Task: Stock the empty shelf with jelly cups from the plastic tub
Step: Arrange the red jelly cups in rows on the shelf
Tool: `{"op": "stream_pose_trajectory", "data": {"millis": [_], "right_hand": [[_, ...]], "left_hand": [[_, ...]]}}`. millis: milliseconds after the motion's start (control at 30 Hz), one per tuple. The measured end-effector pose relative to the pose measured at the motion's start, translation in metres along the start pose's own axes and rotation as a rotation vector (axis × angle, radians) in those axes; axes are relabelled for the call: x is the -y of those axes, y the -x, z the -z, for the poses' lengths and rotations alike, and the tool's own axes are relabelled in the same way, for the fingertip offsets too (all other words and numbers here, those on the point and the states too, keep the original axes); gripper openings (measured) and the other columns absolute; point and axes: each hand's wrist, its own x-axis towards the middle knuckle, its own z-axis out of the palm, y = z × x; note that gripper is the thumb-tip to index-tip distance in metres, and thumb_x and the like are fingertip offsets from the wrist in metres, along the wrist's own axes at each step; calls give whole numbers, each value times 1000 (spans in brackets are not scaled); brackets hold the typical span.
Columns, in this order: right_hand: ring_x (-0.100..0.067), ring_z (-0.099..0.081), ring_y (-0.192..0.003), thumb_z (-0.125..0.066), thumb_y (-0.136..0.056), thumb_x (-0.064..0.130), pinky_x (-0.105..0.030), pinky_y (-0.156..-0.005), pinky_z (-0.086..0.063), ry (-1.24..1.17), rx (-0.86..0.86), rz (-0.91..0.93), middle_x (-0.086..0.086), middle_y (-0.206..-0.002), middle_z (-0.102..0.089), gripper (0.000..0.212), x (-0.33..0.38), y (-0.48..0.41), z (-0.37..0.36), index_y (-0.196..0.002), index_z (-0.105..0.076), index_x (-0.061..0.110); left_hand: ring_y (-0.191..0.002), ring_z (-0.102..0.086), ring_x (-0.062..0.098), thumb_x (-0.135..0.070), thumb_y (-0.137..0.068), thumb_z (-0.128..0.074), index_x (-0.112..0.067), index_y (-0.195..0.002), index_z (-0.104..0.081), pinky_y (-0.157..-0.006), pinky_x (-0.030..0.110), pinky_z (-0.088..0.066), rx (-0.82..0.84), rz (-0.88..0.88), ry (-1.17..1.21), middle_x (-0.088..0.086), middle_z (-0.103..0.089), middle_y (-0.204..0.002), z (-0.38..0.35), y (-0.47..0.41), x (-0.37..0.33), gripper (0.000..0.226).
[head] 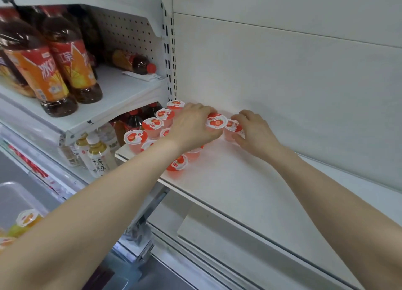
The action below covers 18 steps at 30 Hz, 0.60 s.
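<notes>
Strawberry jelly cups (pixel 152 124) sit clustered at the left end of the shelf (pixel 239 181), in rows running back to front. Left hand (pixel 191 126): grip curled round one cup (pixel 215 121), near the back panel (pixel 282 72). Right hand (pixel 253 133): grip pinches the next cup (pixel 233 126) between thumb and fingers, just beside the first; can't tell if the rims touch.

The step looks like seating both cups to extend the back row. To do it well: set the bases flat, lids up, snug to their neighbours. Lift away straight up so the left forearm doesn't clip the front cups under it.

Shelf is white, flat and smooth; only the left end is stocked, so the task looks early. Room: plastic tub (pixel 13 194) low at far left with orange-lidded cups (pixel 27 219) in it. Iced tea bottles (pixel 54 72) on the neighbouring upper shelf, pale tea bottles (pixel 97 157) below.
</notes>
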Motion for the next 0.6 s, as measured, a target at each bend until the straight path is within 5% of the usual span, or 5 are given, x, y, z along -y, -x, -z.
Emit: {"op": "stream_pose_trajectory", "data": {"millis": [100,200,600], "right_hand": [[-38,-51,-113,-59,-88,21,-45,-89,-42,96,-31,3,-11,-136,-50,46,-4,5,8,-134,-53,14],[-38,-50,-116,-58,-89,18,-45,-90,-41,123,-27,-24,-12,-136,-50,47,-12,10,11,-135,-52,12],[-36,-46,-124,-55,-95,24,-46,-97,-39,128,-47,-78,-13,-139,-50,46,-17,20,18,-139,-48,11]], "left_hand": [[-104,-55,24,-61,-75,-56,-21,-113,-67,-90,27,-33,15,-59,-58,-1,-67,-105,-6,-2,-12,56],[-101,-54,27,-68,-72,-51,-20,-101,-68,-98,36,-33,62,-117,-201,0,-67,-95,-16,-6,-16,58],[-120,-46,28,-70,-75,-56,-23,-107,-67,-114,43,-21,165,-111,-363,5,-62,-117,-34,-4,-15,58]]}}
